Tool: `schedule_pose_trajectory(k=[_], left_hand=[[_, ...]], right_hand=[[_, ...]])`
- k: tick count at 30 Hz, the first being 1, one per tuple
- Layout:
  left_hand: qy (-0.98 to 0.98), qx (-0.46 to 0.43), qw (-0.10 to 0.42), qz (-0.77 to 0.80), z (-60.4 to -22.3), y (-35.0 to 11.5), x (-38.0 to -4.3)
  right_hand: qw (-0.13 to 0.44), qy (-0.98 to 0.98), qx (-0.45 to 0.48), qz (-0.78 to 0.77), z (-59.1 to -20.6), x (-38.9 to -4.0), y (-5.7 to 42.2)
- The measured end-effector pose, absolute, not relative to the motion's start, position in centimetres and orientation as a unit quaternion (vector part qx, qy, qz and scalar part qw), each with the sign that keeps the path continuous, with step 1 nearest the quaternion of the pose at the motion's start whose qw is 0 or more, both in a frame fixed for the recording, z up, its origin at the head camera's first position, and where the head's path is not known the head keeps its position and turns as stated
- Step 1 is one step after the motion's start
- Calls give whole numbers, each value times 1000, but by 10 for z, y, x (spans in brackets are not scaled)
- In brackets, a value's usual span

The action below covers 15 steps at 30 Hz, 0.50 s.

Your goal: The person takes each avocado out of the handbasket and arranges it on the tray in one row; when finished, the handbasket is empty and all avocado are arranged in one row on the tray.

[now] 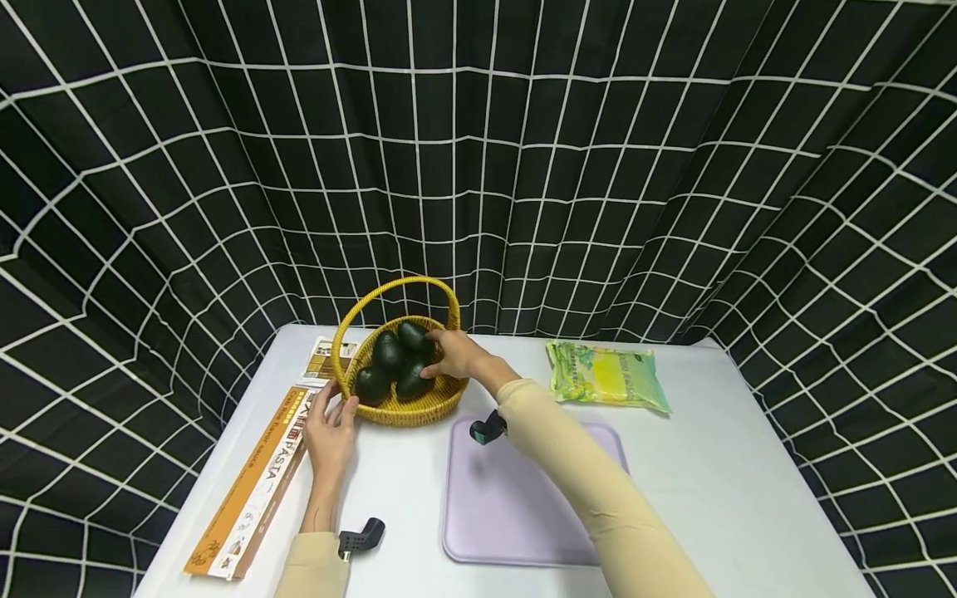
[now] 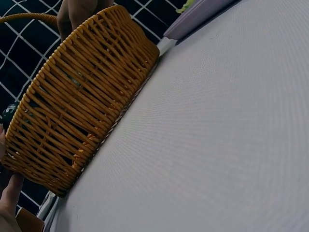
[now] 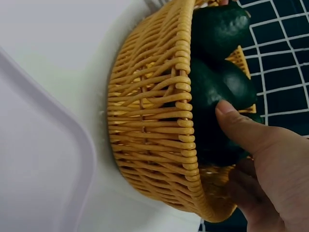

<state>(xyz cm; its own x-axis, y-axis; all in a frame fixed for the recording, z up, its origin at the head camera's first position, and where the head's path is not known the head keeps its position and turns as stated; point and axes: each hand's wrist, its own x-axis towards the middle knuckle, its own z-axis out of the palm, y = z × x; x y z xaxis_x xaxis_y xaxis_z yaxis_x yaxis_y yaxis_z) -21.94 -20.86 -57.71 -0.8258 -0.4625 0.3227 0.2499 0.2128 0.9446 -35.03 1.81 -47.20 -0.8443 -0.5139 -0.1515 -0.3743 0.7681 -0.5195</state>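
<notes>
Several dark green avocados (image 1: 388,352) lie in a yellow wicker basket (image 1: 407,414) with a tall arched handle. My right hand (image 1: 459,355) reaches over the basket's right side, its thumb against the front right avocado (image 1: 413,381). In the right wrist view the thumb of this hand (image 3: 270,159) lies on the avocado's dark skin, while the other fingers bend down inside the basket (image 3: 149,106), partly hidden. At the left rim, my left hand (image 1: 329,432) holds the basket between thumb and fingers. Only bits of that hand show at the left edge of the left wrist view.
A long orange and white pasta package (image 1: 250,482) lies left of the basket, with a small brown and white packet (image 1: 323,362) behind it. A lilac tray (image 1: 516,515) lies beneath my right forearm. Farther right is a green and yellow bag (image 1: 607,376). A black gridded curtain borders the white table.
</notes>
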Motion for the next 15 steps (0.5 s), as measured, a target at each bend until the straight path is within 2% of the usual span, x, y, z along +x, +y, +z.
schedule_pose_trajectory(k=[6, 15], left_hand=[[-724, 73, 281, -626, -577, -205, -219], [-725, 80, 287, -621, -568, -202, -217]], right_hand=[[146, 926, -244, -249, -475, -352, 23], [126, 916, -311, -219, -482, -346, 16]])
